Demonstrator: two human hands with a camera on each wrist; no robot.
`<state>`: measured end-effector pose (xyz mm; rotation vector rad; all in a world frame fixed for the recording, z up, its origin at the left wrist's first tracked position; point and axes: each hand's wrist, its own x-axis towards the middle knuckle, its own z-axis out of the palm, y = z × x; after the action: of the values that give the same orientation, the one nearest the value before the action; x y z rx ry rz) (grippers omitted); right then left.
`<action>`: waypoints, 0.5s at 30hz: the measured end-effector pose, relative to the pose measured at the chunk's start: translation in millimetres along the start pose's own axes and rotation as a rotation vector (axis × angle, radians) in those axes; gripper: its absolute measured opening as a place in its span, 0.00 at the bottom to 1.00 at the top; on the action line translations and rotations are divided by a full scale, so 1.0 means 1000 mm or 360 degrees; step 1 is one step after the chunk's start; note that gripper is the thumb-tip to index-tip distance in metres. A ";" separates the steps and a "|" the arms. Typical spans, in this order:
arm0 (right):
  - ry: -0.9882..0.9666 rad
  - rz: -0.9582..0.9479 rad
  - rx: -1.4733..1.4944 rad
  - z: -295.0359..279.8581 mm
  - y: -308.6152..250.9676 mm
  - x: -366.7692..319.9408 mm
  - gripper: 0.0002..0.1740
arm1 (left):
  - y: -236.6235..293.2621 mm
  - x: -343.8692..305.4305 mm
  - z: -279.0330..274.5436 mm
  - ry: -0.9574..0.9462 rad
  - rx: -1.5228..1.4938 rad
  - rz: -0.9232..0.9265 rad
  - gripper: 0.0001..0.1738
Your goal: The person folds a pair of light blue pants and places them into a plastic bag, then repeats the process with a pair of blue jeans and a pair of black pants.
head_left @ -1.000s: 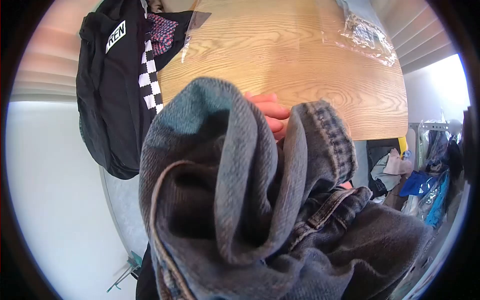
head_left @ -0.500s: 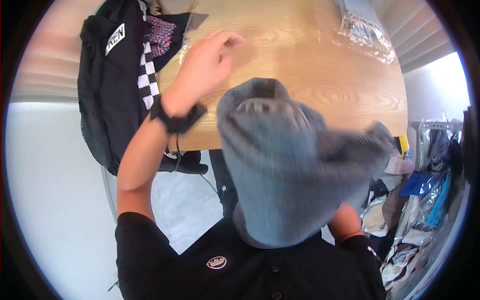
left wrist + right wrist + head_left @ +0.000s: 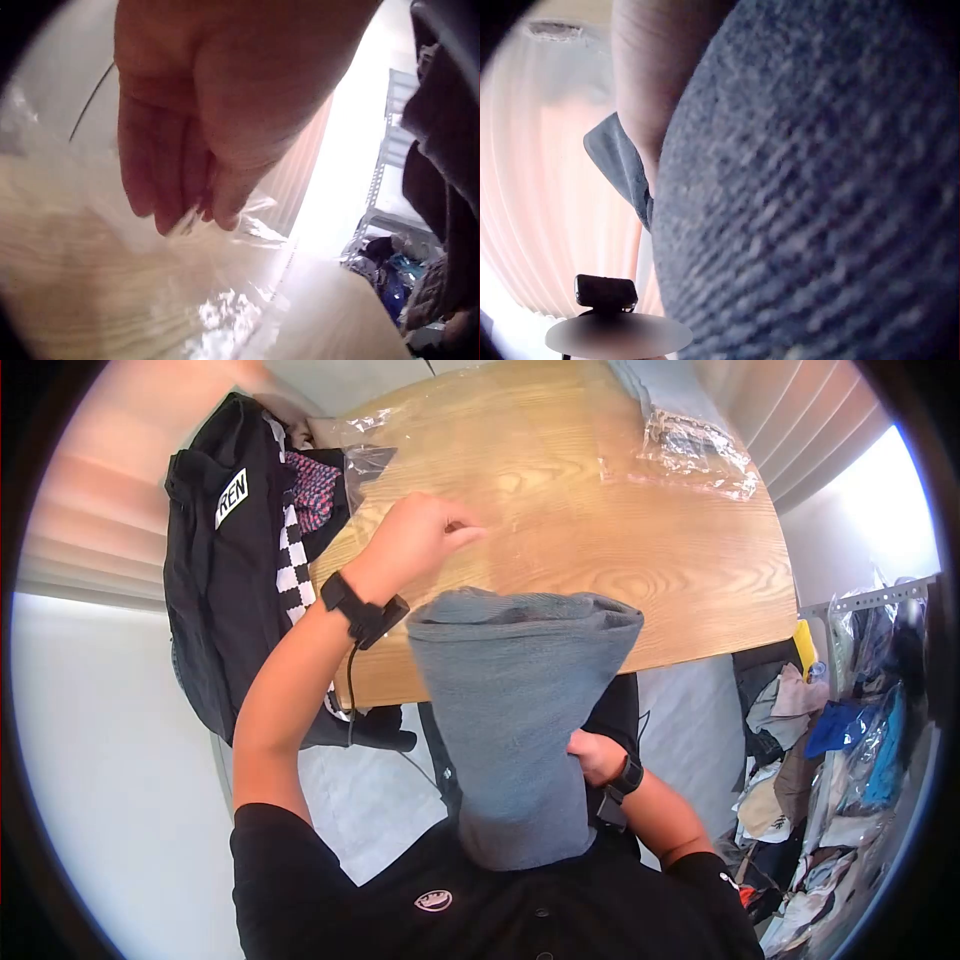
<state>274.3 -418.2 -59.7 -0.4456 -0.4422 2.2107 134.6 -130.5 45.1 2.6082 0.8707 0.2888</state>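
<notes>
Jeans [image 3: 515, 710] folded, hanging at near edge of tabletop [image 3: 680, 580], 6 o'clock; right hand [image 3: 595, 755] grips them at their 4 o'clock. Left hand [image 3: 420, 540] at jeans' 11 o'clock, pinching clear bag [image 3: 251, 225] on tabletop. Black jacket [image 3: 220, 580] at 9 o'clock.

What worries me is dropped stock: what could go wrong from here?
The folded denim is held up by the right hand alone, off the table; it could unfold or slip. The left hand only pinches the thin clear bag at its fingertips, so the film might slide free or tear.
</notes>
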 end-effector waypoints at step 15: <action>0.0278 -0.0204 0.0238 0.023 -0.031 0.034 0.41 | 0.078 -0.061 -0.060 0.0353 0.0175 0.0760 0.10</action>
<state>263.8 -376.2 -31.2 -0.5101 -0.2049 2.0437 109.9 -208.4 127.2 2.9005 0.3174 0.6844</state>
